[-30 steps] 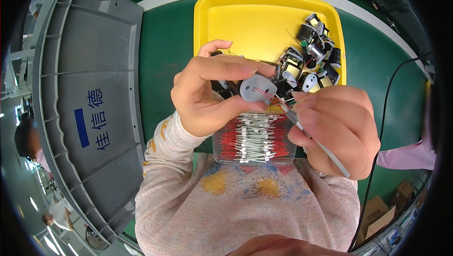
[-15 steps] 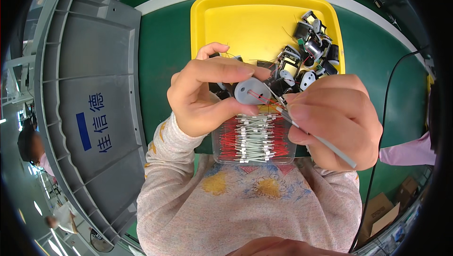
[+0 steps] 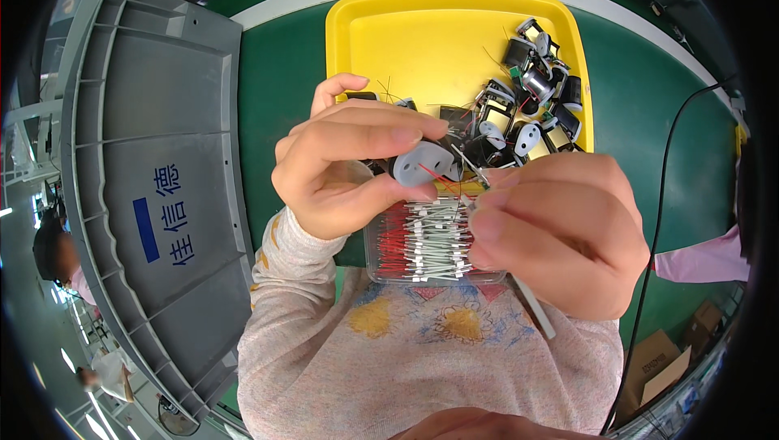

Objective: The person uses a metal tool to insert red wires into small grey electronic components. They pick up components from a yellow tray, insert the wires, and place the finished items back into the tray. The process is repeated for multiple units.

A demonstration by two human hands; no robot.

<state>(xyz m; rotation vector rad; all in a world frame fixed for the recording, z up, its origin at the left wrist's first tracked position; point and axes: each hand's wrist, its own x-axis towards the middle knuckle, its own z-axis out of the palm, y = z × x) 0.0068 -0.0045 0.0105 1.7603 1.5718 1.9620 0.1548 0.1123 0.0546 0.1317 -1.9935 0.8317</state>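
Observation:
Between thumb and fingers, my left hand (image 3: 345, 168) holds a small cylindrical electronic part with a round pale grey end cap (image 3: 412, 166). Holes show in the cap, and thin red wires (image 3: 441, 176) come out of it toward the right. My right hand (image 3: 568, 229) is closed around slim grey tweezers (image 3: 534, 310), whose tail sticks out below the palm. Its fingertips are at the wires, close beside a small narrow board (image 3: 471, 162); the tweezers' tips are hidden. Below both hands, a clear box (image 3: 375, 265) holds many white-sleeved pieces with red ends (image 3: 434, 237).
A yellow tray (image 3: 406, 22) with several similar black and silver parts (image 3: 540, 83) lies beyond my hands on the green table (image 3: 280, 99). A large grey crate (image 3: 154, 107) stands at the left. A black cable (image 3: 667, 164) runs down the right; cardboard boxes (image 3: 653, 367) are below it.
The left hand has shifted slightly left and turned the cap. My right hand has moved left and down, and the tweezers have swung to a steeper angle with their tail lower.

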